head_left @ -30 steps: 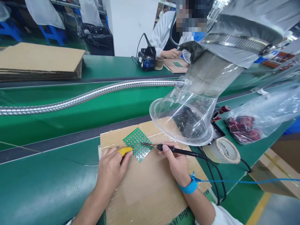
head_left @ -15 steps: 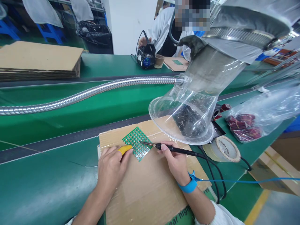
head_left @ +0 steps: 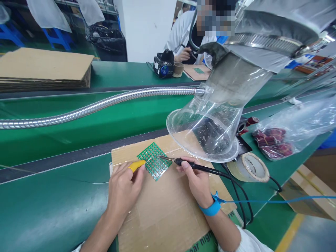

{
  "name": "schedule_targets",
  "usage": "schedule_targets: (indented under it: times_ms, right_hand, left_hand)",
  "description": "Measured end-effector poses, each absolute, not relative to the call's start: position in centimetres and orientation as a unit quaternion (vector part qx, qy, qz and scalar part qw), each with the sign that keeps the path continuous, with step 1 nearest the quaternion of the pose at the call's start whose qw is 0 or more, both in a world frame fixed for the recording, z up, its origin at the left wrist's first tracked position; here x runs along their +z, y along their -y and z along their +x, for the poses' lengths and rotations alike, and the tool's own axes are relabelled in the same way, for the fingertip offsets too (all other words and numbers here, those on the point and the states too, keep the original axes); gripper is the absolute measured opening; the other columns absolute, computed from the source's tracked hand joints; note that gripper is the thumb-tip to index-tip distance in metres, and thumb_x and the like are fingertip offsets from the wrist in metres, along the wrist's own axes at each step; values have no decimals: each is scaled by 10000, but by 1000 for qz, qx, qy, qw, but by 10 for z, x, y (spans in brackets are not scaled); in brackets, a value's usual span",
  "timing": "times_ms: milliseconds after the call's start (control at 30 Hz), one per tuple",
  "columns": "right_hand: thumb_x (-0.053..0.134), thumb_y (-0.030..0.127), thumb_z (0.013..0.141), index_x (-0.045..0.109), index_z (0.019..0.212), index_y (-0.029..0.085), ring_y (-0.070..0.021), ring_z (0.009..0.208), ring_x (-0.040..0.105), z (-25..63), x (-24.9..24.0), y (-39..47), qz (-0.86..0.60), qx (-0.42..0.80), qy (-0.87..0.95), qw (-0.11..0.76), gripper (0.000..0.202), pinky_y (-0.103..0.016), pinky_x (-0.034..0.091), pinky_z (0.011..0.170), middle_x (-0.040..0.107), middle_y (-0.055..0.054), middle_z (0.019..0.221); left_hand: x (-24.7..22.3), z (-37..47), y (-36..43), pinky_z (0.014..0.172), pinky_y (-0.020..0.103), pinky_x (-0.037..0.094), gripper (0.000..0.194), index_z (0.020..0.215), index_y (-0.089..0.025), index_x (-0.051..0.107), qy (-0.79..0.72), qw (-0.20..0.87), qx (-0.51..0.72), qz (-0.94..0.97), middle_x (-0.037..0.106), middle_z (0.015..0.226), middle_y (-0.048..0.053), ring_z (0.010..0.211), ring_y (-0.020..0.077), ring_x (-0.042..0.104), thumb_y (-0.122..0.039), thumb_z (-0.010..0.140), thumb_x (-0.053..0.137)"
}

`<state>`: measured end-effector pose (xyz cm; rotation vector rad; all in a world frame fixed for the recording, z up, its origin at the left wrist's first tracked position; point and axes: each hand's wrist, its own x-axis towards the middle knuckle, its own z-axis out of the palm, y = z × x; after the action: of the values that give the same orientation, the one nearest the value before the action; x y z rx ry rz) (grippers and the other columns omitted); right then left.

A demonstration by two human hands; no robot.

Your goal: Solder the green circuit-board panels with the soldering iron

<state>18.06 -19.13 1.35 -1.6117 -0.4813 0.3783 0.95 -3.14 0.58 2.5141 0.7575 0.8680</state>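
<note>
A green circuit board (head_left: 157, 169) with rows of small pads lies turned on a cardboard sheet (head_left: 162, 210). My right hand (head_left: 194, 178), a blue strap at its wrist, grips a soldering iron (head_left: 202, 167) whose tip rests at or just above the board's upper right part. On the board's left side, my left hand (head_left: 127, 185) pinches a thin solder wire (head_left: 150, 160) between thumb and a finger in a yellow finger cot (head_left: 136, 165). The wire reaches toward the iron's tip; whether they touch I cannot tell.
A clear fume hood (head_left: 204, 133) hangs low right behind the board. Tape roll (head_left: 249, 167), cables and a bag of dark red parts (head_left: 275, 141) lie to the right. Stacked cardboard (head_left: 44, 68) stands far left. Across the bench sits a person (head_left: 178, 31).
My left hand has drawn back slightly to the left, showing more solder wire. The iron's tip has shifted a little right and up. The person opposite has moved a hand off the black box.
</note>
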Motion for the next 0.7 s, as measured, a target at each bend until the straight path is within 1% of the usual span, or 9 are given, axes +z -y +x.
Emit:
schedule_targets:
  times_ms: [33,100,233,333,433,567,700]
  right_hand:
    - [753,534,883,735,1009,204,-229,706,765,180,13,192,-706,168,212,654,354,-360,657,709,788,-55,813]
    - [738,546,899,729,1030,208,-233,746,771,179,12,192,-702,170,220,655,363,-369,657,743,794,-61,846]
    - [722,531,922,730,1048,213,-242,777,769,179,9,192,-706,177,243,641,342,-386,648,764,795,-69,884]
    - [722,518,927,740,1056,217,-249,796,764,179,8,191,-710,187,253,630,328,-395,636,773,792,-73,912]
    - [713,512,936,744,1050,223,-243,796,759,179,9,191,-713,195,251,625,312,-388,629,777,787,-64,902]
    - [716,514,931,740,1032,221,-237,793,757,179,10,192,-714,199,248,623,311,-382,630,777,784,-62,917]
    - [714,514,933,738,1032,219,-243,803,759,179,10,191,-717,202,255,616,312,-391,625,787,784,-66,920]
  left_hand:
    - [7,8,30,741,351,432,170,1045,-208,698,-267,192,313,891,723,873,15,790,193,635,-270,1003,546]
    - [7,5,28,766,355,441,169,1017,-201,695,-250,183,314,898,726,886,17,797,188,637,-243,1002,531]
    - [6,2,23,750,353,449,217,910,-218,709,-225,157,295,915,745,890,7,791,189,653,-308,1015,542]
    - [5,2,21,741,361,455,252,911,-228,730,-231,150,286,918,762,923,10,804,199,672,-349,1020,537]
    - [6,4,23,733,365,452,255,944,-219,735,-231,130,272,925,756,901,13,797,203,671,-343,1025,527]
    - [8,6,24,722,366,446,280,897,-214,725,-231,101,269,930,742,855,17,767,202,663,-347,1029,518]
    - [8,7,25,731,366,445,268,906,-206,727,-230,97,268,931,744,865,22,787,204,675,-340,1026,528]
